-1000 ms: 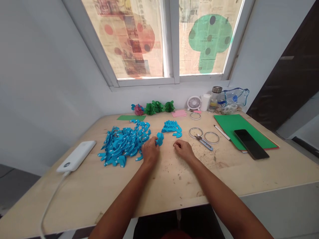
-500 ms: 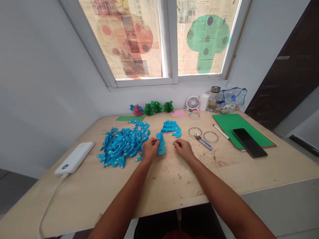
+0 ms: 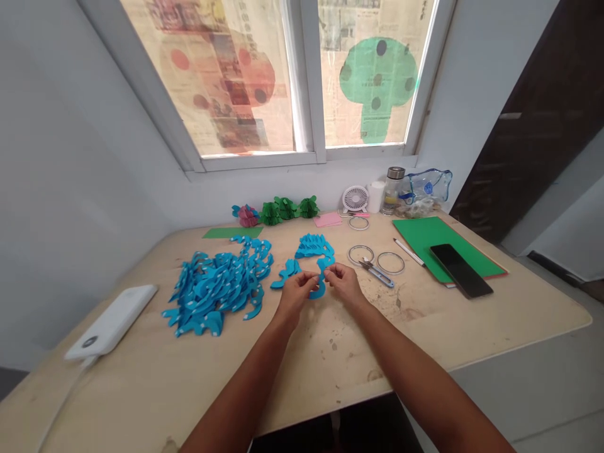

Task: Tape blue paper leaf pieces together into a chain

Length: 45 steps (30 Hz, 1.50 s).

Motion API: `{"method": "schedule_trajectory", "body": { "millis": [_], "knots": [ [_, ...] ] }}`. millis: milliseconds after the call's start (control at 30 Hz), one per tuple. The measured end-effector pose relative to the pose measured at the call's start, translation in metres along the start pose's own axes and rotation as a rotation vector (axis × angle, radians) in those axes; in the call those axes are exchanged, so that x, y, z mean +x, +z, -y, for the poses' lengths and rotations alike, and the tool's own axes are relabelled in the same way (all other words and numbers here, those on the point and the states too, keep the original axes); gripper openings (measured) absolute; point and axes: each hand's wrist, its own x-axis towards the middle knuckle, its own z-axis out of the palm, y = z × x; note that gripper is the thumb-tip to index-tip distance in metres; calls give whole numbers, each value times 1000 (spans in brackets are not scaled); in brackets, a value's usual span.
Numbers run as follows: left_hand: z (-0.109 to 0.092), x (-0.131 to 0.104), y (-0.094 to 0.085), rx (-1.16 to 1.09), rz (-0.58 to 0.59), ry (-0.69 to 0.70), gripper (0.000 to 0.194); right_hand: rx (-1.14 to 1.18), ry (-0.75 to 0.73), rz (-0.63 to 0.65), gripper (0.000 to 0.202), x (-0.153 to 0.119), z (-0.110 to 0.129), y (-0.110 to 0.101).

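Observation:
Between my two hands is a curved blue paper piece (image 3: 318,291). My left hand (image 3: 301,290) pinches it from the left, and my right hand (image 3: 343,283) has its fingertips closed on its right edge. Just behind them lies a fanned row of blue paper pieces (image 3: 314,245). A smaller blue cluster (image 3: 289,271) rests beside my left fingers. Further left is a large heap of blue paper pieces (image 3: 217,283) with small white patches.
A white power bank (image 3: 113,319) with a cable lies left. Metal rings (image 3: 391,263), a blue cutter (image 3: 377,274), a pen (image 3: 408,251), green sheets (image 3: 419,236) and a phone (image 3: 461,270) are right. Green paper shapes (image 3: 285,209), a fan (image 3: 355,199) and a bottle (image 3: 392,190) stand behind.
My hands have come together, and my right hand has closed on the blue piece. A small blue cluster now shows beside my left hand. The view has shifted slightly.

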Motion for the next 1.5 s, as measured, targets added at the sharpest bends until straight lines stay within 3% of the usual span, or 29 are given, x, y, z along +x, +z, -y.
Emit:
{"method": "schedule_trajectory", "body": {
  "millis": [133, 300, 400, 500, 633, 833, 1033, 1200, 1367, 1500],
  "knots": [
    [-1, 7, 12, -80, -3, -10, 22, -40, 4, -42, 20, 1, -1, -2],
    [9, 23, 28, -139, -43, 26, 17, -257, -77, -167, 23, 2, 6, -17],
    [19, 28, 36, -160, -75, 48, 16, -537, -84, -307, 23, 4, 15, -38],
    [28, 28, 41, -166, -84, 101, 16, -895, -40, -339, 20, 3, 25, -63],
    [33, 24, 41, -140, -62, 169, 22, -1225, 82, -278, 20, 0, 33, -86],
    [32, 23, 39, -262, -69, 155, 31, -1438, 115, -142, 21, -4, 31, -90],
    [29, 19, 40, -307, -67, 193, 25, -1440, 87, -149, 20, -4, 21, -92],
    [27, 16, 41, -274, -66, 206, 41, -1214, 16, -174, 20, -3, 18, -93],
    [31, 22, 39, -236, -51, 115, 32, -818, -91, -19, 22, -3, 17, -78],
    [34, 27, 38, -267, -48, 79, 26, -729, -85, 48, 23, -6, 13, -68]
  ]
}}
